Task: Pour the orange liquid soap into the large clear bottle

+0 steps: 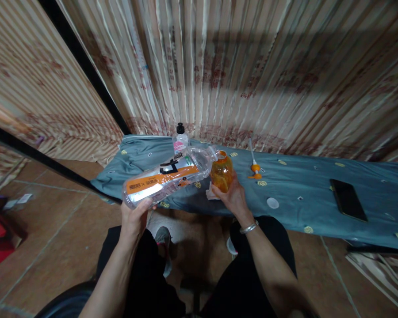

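My left hand (135, 217) is closed around the base of a large clear plastic bottle (162, 178) with an orange and silver label. The bottle lies tilted, its neck pointing right, with its mouth at the rim of an orange translucent bottle (221, 173). My right hand (232, 195) grips that orange bottle from below and the right side, holding it nearly upright and uncapped. Whether liquid is flowing between them I cannot tell. An orange pump head (255, 169) with a white tube lies on the cloth to the right.
A small clear bottle with a black cap (181, 138) stands behind the large bottle. On the patterned blue-green cloth (298, 181) lie a white round disc (272, 203), a dark phone (348, 199) and a pale crumpled piece (212, 193). Striped curtains (199, 66) hang behind.
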The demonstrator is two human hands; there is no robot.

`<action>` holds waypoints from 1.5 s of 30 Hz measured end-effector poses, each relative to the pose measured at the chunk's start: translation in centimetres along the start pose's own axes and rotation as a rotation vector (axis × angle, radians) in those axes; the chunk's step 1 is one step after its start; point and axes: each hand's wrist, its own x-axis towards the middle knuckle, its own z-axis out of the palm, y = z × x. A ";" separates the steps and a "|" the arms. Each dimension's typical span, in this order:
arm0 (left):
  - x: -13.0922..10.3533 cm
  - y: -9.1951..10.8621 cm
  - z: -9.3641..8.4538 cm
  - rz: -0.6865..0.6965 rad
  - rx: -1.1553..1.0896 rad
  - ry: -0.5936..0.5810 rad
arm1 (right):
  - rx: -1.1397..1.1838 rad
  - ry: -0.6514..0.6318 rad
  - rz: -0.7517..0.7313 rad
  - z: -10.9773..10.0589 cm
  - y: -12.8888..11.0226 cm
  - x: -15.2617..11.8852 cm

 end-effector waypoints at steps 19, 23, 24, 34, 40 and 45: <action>0.3 0.6 0.3 -0.041 0.016 -0.035 | 0.009 -0.003 -0.001 0.0 -0.1 0.1; 0.7 0.6 0.3 -0.053 0.011 -0.045 | 0.008 -0.007 0.003 0.0 -0.1 0.1; 0.7 0.6 0.3 -0.057 0.007 -0.048 | 0.005 -0.003 0.005 0.0 -0.1 0.1; 1.2 0.4 0.6 -0.034 -0.010 -0.056 | 0.014 0.012 0.015 0.0 -0.3 0.1; 0.6 -0.3 0.1 -0.027 0.030 -0.039 | 0.024 -0.010 0.058 -0.2 -0.4 0.1; 0.2 -0.5 -0.2 -0.002 0.054 -0.065 | 0.033 0.003 0.059 -0.3 -0.3 0.0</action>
